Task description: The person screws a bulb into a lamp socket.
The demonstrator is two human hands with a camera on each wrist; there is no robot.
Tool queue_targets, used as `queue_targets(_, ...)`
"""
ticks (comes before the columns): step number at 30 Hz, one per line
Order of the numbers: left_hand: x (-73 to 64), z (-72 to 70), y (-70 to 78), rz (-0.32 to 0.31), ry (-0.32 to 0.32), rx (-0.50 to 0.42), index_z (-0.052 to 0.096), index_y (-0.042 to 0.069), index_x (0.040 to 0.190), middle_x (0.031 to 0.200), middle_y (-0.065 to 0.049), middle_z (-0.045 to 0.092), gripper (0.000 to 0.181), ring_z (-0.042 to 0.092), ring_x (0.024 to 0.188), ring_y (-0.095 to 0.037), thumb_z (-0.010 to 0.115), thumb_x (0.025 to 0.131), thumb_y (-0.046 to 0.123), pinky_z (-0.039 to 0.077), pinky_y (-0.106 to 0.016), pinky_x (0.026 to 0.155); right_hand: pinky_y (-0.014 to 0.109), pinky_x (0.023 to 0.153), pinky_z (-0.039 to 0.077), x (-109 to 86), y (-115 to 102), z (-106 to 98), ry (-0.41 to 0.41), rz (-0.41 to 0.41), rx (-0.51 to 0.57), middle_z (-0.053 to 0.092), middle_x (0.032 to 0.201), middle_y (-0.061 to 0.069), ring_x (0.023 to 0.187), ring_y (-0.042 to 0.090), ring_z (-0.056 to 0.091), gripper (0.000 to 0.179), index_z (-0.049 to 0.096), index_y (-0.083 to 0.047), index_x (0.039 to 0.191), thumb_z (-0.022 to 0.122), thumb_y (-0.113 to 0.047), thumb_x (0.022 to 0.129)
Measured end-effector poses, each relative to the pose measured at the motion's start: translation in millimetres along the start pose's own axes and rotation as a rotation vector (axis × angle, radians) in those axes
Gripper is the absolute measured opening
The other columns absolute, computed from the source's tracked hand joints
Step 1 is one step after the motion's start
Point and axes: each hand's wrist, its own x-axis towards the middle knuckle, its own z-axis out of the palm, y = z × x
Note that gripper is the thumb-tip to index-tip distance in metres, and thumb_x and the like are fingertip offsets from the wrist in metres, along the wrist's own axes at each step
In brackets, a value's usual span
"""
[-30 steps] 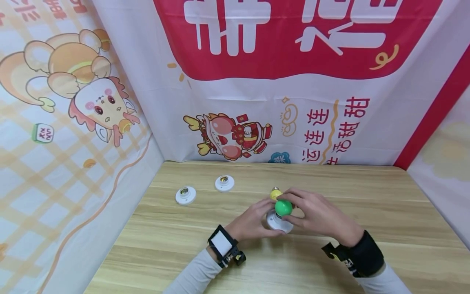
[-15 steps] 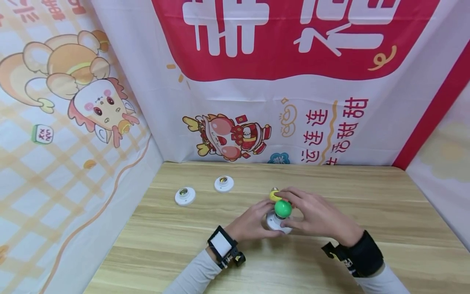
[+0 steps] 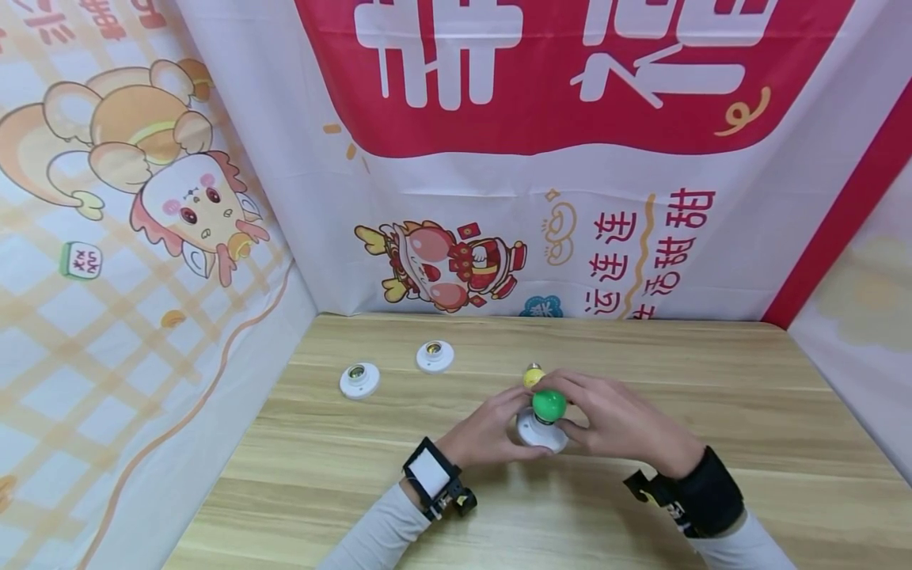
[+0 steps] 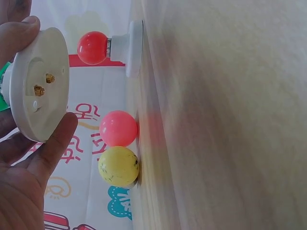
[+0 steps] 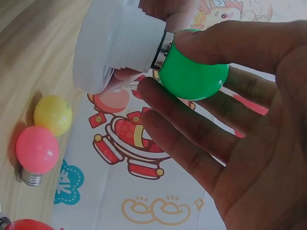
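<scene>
The right hand (image 3: pixel 616 416) is pinching the green bulb (image 3: pixel 549 406), its thumb lying farther right than half a second ago. The left hand (image 3: pixel 486 430) is holding the white holder (image 3: pixel 534 435) by its rim, above the worktop (image 3: pixel 321 459). The green bulb is sitting in that holder, some metal showing; a red bulb (image 4: pixel 92 48) is occupying a second holder (image 4: pixel 135 48).

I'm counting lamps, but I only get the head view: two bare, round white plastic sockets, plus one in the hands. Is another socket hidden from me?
Observer: Yes, a round white plastic socket with a round red bulb in it stands on the wooden table.
Child: Ooh! Is the held white plastic socket with the round green bulb touching the table?
Observer: No, the left hand holds it up; the left wrist view shows its underside, off the table.
</scene>
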Motion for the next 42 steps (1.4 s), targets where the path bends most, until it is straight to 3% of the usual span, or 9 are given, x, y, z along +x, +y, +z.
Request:
queue_targets(14,0.5,0.9,4.4,-0.008,-0.016,-0.008,0.050,0.012,0.155,0.156,-0.004,0.057,0.082,0.058,0.141,-0.014,0.091,0.087,0.027,0.048,-0.021,0.117,0.029,0.083,0.067,1.5,-1.6,0.0,0.025,0.058,-0.024,0.077,0.119,0.005,0.097,0.013,0.075,0.055,0.071,-0.009,0.126,0.095,-0.029,0.081)
queue_targets(22,0.9,1.3,5.4,-0.008,-0.032,-0.006,0.050,0.011,0.154,0.157,-0.005,0.055,0.080,0.056,0.143,-0.014,0.091,0.087,0.027,0.048,-0.020,0.117,0.022,0.080,0.065,1.5,2.0,2.6,0.013,0.102,-0.012,0.078,0.114,0.001,0.092,0.005,0.071,0.056,0.069,-0.011,0.123,0.091,-0.044,0.084)
queue_targets(26,0.6,1.4,4.8,-0.005,-0.027,0.002,0.049,0.011,0.155,0.158,-0.006,0.055,0.081,0.056,0.144,-0.015,0.091,0.087,0.028,0.047,-0.022,0.118,0.025,0.081,0.066,1.4,2.6,3.0,0.010,0.117,-0.026,0.077,0.114,0.001,0.093,0.007,0.072,0.059,0.068,-0.012,0.125,0.089,-0.049,0.084)
queue_targets(30,0.0,-0.6,4.5,-0.014,-0.020,0.011,0.049,0.010,0.156,0.160,-0.008,0.053,0.082,0.054,0.147,-0.017,0.090,0.088,0.028,0.047,-0.025,0.120,0.035,0.088,0.067,0.6,0.8,0.7,-0.007,0.141,-0.006,0.074,0.128,0.004,0.102,0.013,0.073,0.074,0.063,-0.014,0.138,0.088,-0.055,0.082)
queue_targets(33,-0.8,-2.7,4.3,-0.032,-0.019,0.017,0.049,0.009,0.156,0.161,-0.009,0.052,0.081,0.053,0.148,-0.018,0.089,0.089,0.029,0.047,-0.026,0.120,0.044,0.094,0.066,-0.5,-1.5,-2.7,-0.012,0.130,0.019,0.067,0.144,0.006,0.115,0.021,0.073,0.082,0.056,-0.017,0.149,0.091,-0.050,0.082)
queue_targets(36,-2.5,-4.5,3.7,-0.045,-0.016,0.009,0.048,0.010,0.157,0.162,-0.008,0.051,0.082,0.053,0.148,-0.019,0.089,0.089,0.030,0.047,-0.028,0.120,0.050,0.101,0.063,-1.4,-2.5,-5.9,0.000,0.059,0.021,0.060,0.153,0.005,0.130,0.026,0.067,0.079,0.056,-0.020,0.152,0.093,-0.031,0.084)
queue_targets(40,-5.9,-5.2,2.2,-0.045,-0.007,-0.002,0.043,0.014,0.161,0.165,-0.006,0.049,0.088,0.053,0.148,-0.019,0.089,0.089,0.031,0.047,-0.029,0.121,0.052,0.107,0.059,-1.0,-2.1,-8.1,-0.003,-0.048,0.010,0.060,0.154,0.003,0.140,0.028,0.060,0.071,0.062,-0.023,0.149,0.089,-0.007,0.084)
queue_targets(42,-7.3,-5.1,1.8,-0.040,-0.005,-0.006,0.041,0.015,0.162,0.165,-0.005,0.048,0.089,0.053,0.148,-0.018,0.090,0.089,0.031,0.047,-0.030,0.121,0.051,0.109,0.059,-0.5,-1.9,-8.1,-0.019,-0.068,0.013,0.062,0.151,0.001,0.139,0.027,0.061,0.068,0.065,-0.023,0.145,0.087,-0.002,0.085)
